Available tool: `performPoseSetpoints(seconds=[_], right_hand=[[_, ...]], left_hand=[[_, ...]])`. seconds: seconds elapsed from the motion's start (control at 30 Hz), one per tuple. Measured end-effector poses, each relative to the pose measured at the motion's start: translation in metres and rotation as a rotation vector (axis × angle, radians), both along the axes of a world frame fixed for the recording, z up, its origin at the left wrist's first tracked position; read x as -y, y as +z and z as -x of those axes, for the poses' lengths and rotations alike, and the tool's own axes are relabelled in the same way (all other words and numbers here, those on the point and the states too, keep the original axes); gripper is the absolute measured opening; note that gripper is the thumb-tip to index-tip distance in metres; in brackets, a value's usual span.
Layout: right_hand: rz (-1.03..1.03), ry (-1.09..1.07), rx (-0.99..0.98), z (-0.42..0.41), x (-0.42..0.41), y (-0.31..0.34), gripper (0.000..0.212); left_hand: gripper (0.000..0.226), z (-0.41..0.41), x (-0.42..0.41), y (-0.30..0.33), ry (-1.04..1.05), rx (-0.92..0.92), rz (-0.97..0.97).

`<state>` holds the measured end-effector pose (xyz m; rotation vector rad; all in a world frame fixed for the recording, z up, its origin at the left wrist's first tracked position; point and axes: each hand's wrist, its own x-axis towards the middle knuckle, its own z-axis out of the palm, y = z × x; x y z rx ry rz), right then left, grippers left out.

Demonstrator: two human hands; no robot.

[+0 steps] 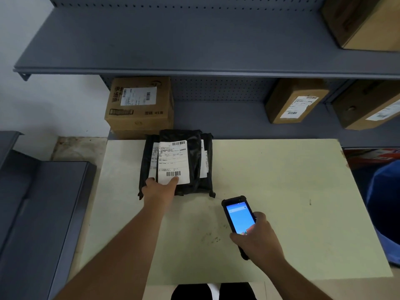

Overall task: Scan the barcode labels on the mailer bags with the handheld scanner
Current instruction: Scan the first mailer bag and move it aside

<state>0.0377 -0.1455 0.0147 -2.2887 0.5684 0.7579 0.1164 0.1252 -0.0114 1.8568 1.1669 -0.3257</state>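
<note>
A stack of black mailer bags point(194, 161) lies at the far middle of the pale table point(281, 191). The top bag carries a white label point(173, 161) with barcodes at its top and bottom. My left hand point(160, 188) rests on the near edge of the top bag, thumb pressed on the label just below the lower barcode. My right hand point(257, 239) holds the black handheld scanner point(238, 217) over the table, right of and nearer than the bags. Its blue screen is lit and faces up, its head end pointing toward the stack.
Grey metal shelving point(173, 50) rises behind the table. Cardboard boxes with labels stand on the lower shelf: one point(140, 102) behind the bags, two more point(296, 100) point(368, 107) at the right. A blue bin point(387, 208) sits at the right edge, grey furniture point(32, 202) at the left.
</note>
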Motion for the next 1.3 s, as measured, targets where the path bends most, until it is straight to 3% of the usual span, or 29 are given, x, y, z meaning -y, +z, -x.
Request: performPoseSetpoints(seconds=[0.77,1.07,1.3], right_hand=[[0.0,-0.066,-0.067,0.008,0.018,-0.005,0.083],[-0.014,-0.064,-0.077,0.008,0.027,-0.005,0.081],[-0.042,-0.03,-0.023,-0.002,0.026,0.016,0.075]], left_hand=[[0.121,-0.011,0.03,-0.009,-0.024,-0.066,-0.094],[0.102,-0.021,0.047,0.0,0.0,-0.068,-0.108],[0.105,-0.024,0.06,0.006,0.078,0.02,-0.062]])
